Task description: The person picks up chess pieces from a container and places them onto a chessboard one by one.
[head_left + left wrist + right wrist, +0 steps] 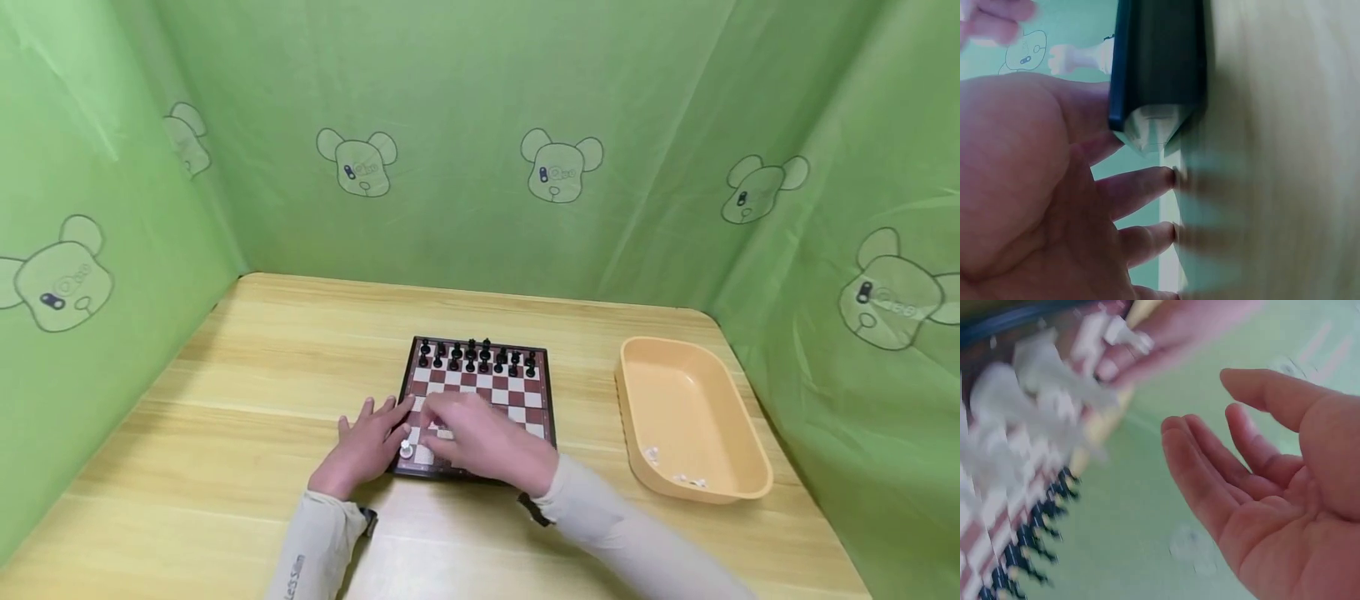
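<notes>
A brown-and-white chessboard (435, 387) with a dark frame lies on the table. Black chess pieces (471, 357) stand in two rows along its far side. At the near left corner is a white rook (406, 450), also seen as a rook (1075, 58) in the left wrist view. My left hand (367, 446) rests at the board's left edge, thumb against the frame and fingers spread on the table. Over the near left squares hovers my right hand (476, 437); in the right wrist view thumb and forefinger stand apart with nothing between them. Blurred white pieces (1044, 369) appear beside it.
To the right of the board stands an orange plastic tray (626, 400), with several small white pieces (690, 481) lying in its near end. A green curtain (465, 233) with printed mouse heads encloses the wooden table (300, 333) at the back and sides.
</notes>
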Demonstrator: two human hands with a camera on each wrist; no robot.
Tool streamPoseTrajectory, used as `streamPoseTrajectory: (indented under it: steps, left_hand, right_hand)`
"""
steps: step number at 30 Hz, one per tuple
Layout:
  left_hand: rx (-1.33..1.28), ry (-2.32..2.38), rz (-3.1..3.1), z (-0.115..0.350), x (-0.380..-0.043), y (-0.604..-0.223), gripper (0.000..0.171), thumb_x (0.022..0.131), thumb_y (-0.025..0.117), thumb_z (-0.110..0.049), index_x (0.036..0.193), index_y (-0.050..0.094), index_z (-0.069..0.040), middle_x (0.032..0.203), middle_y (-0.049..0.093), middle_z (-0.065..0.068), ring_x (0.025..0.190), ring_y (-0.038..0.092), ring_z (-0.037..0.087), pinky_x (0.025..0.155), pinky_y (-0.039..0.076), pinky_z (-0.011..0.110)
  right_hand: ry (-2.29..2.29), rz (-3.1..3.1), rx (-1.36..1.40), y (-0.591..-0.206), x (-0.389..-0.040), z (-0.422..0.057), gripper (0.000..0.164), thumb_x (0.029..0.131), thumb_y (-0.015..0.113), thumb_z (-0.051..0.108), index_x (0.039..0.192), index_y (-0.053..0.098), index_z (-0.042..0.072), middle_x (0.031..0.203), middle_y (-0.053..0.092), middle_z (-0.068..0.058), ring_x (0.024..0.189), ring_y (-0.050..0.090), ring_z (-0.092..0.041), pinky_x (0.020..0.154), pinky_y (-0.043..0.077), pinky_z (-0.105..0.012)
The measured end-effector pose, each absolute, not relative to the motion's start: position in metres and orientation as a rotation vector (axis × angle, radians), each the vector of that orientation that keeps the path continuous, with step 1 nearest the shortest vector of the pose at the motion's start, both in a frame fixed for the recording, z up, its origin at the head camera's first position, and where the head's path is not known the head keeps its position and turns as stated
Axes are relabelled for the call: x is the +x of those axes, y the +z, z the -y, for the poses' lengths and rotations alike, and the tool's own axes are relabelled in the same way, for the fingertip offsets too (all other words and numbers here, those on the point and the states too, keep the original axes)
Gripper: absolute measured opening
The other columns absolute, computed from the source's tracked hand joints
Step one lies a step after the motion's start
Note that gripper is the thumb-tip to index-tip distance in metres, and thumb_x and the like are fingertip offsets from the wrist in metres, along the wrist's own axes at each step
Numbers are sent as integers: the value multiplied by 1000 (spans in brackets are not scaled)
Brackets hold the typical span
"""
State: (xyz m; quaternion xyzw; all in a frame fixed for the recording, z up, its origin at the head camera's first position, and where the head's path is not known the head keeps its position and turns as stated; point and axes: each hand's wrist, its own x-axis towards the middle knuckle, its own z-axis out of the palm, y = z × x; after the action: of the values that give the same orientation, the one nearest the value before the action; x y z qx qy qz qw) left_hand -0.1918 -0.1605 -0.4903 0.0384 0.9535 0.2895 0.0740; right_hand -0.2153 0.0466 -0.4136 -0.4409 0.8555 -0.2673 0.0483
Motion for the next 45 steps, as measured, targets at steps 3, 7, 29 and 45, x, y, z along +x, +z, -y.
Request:
streamPoseTrajectory:
  steps: [3, 7, 29, 45]
  left_hand:
    - [106, 871, -2862, 161, -193, -491, 52, 110, 47, -30, 160, 40, -19, 163, 34, 22, 152, 15, 54, 112, 1, 82]
    - [101, 872, -2856, 160, -193, -492, 52, 110, 47, -30, 161, 40, -19, 164, 33, 21, 152, 15, 54, 113, 1, 82]
    - [103, 877, -2863, 159, -191, -493, 51, 110, 48, -29, 160, 42, -19, 163, 35, 22, 152, 16, 55, 112, 2, 82]
    - [96, 909, -2863, 158, -189, -493, 51, 109, 49, -28, 159, 43, -19, 163, 35, 22, 152, 16, 54, 113, 0, 82]
  right_hand:
    - [-901, -2646, -1345, -401, -215, -70, 9, 98, 71, 14, 104, 69, 7, 102, 72, -2, 96, 69, -19, 89, 59, -28]
    - [-1036, -2725, -1333, -391, -217, -107, 10, 96, 72, 11, 104, 69, 6, 104, 72, -3, 97, 70, -20, 90, 60, -35]
    - [-857, -3139, -510, -417, -227, -292, 12, 98, 72, 16, 101, 71, 4, 97, 75, -8, 90, 73, -30, 75, 61, -41]
    - [-783, -2743, -442, -437, -229, -310, 42, 91, 76, 16, 127, 62, -2, 118, 62, -35, 98, 70, -36, 72, 58, -36]
